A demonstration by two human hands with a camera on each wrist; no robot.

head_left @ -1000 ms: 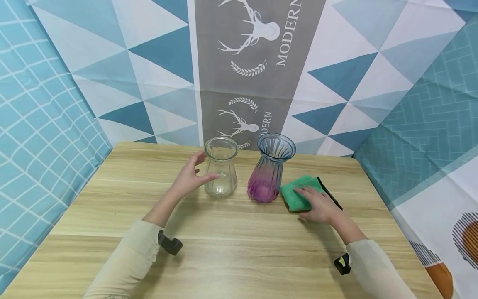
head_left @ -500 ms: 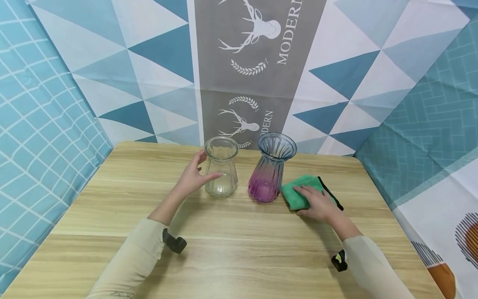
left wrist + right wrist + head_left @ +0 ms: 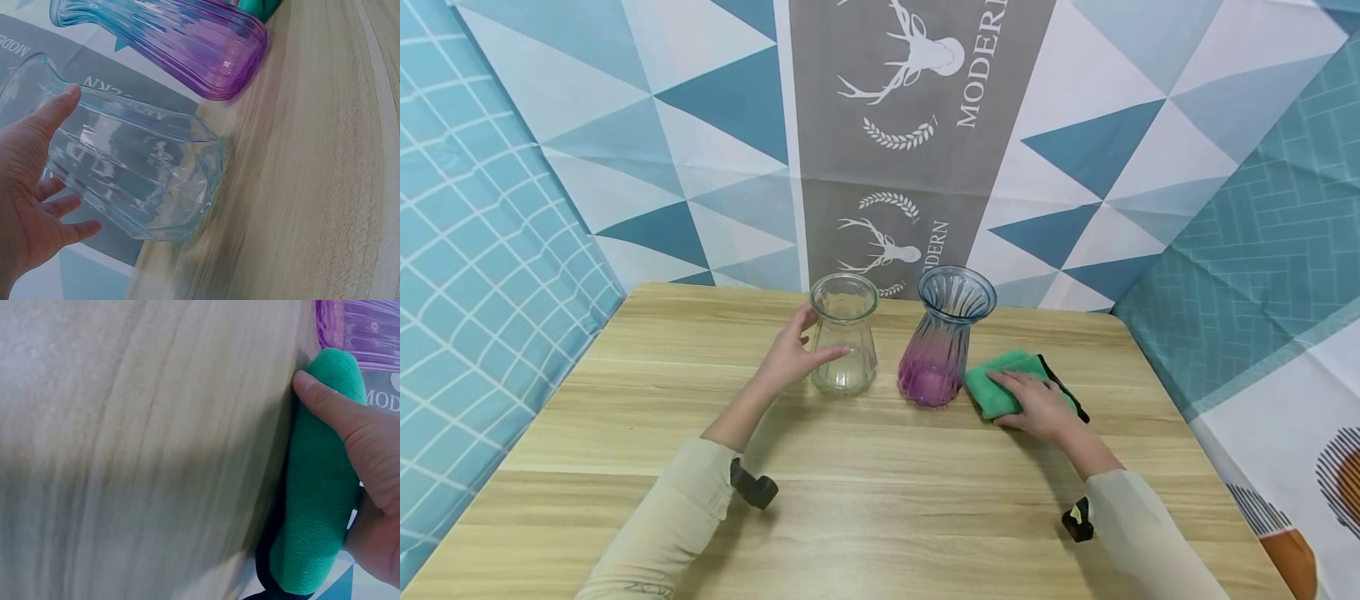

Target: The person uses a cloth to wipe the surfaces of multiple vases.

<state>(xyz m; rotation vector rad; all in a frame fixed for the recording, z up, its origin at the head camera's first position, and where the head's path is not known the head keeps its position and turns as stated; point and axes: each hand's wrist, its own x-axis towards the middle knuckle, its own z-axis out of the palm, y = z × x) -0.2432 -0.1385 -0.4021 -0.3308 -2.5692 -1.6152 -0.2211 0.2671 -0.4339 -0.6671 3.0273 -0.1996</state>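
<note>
A clear glass vase (image 3: 844, 358) stands upright near the back of the table. My left hand (image 3: 793, 354) is at its left side, thumb across the front and the other fingers spread along the side. In the left wrist view the thumb (image 3: 59, 109) overlaps the vase's neck, and the other fingertips show beside the glass. To the right, my right hand (image 3: 1037, 406) grips a folded green cloth (image 3: 1000, 387) with a black edge, fingers over its top. The right wrist view shows the thumb (image 3: 325, 397) tucked at the cloth's lower front edge; the other fingers are mostly hidden there.
Between the clear vase and the cloth stands a ribbed glass vase (image 3: 934, 358), blue at the rim and purple at the base. The cloth lies close beside it. Patterned fabric (image 3: 917, 167) hangs behind the wooden table (image 3: 880, 500), with more hangings at both sides.
My left hand has shifted slightly right, its thumb further across the clear vase. My right hand has drawn slightly left and its thumb has closed in on the cloth. Both vases stay in place.
</note>
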